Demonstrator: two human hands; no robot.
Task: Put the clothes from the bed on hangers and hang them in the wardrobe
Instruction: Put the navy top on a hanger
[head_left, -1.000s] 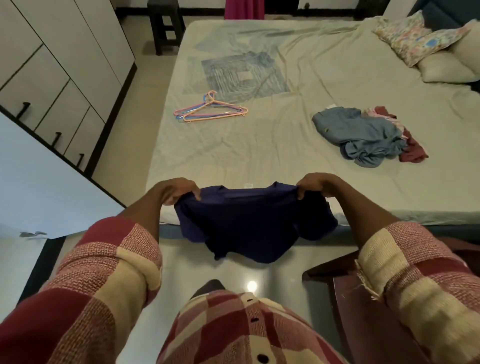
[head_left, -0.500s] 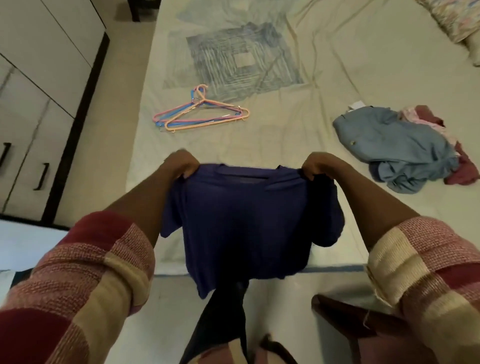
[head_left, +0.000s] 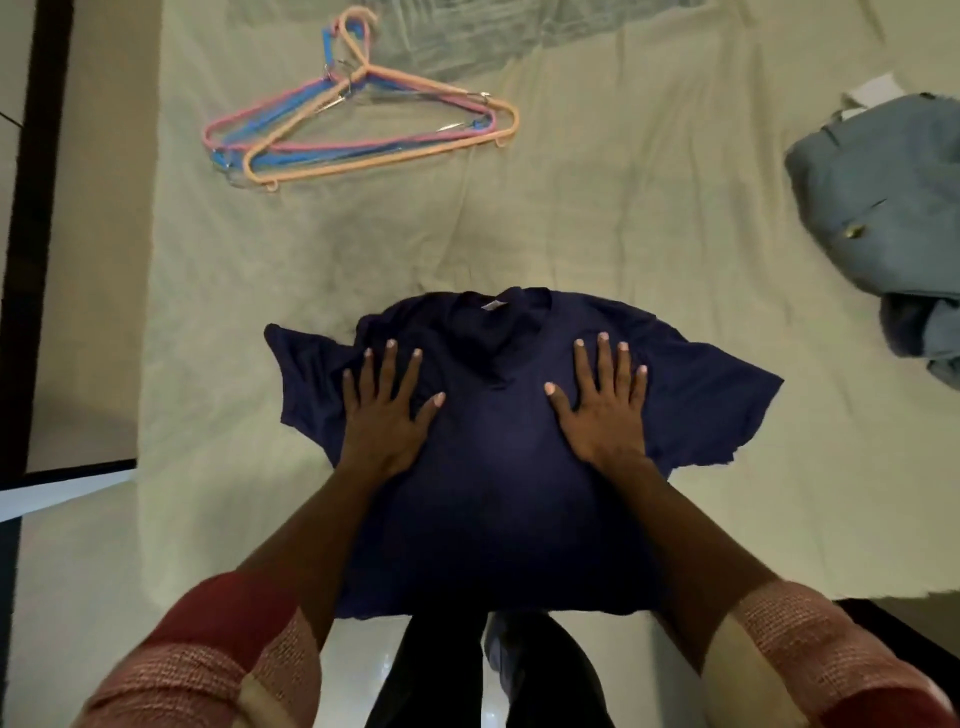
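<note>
A dark navy t-shirt (head_left: 498, 478) lies spread flat on the pale bed sheet (head_left: 623, 218), collar pointing away from me, its hem hanging over the bed's near edge. My left hand (head_left: 387, 410) presses flat on its left chest with fingers spread. My right hand (head_left: 602, 402) presses flat on the right chest the same way. A small pile of plastic hangers (head_left: 358, 122), pink, blue and orange, rests on the sheet beyond the shirt, to the upper left. A crumpled grey-blue garment (head_left: 878, 218) lies at the right edge.
The bed's left edge borders a beige floor (head_left: 98, 312), with a dark skirting strip (head_left: 36, 208) at far left. A white panel edge (head_left: 57, 493) juts in at lower left. Glossy floor shows below between my sleeves.
The shirt went from being held up by its shoulders in both hands to lying flat on the bed. Both hands let go and now press open-palmed on it. The view moved closer.
</note>
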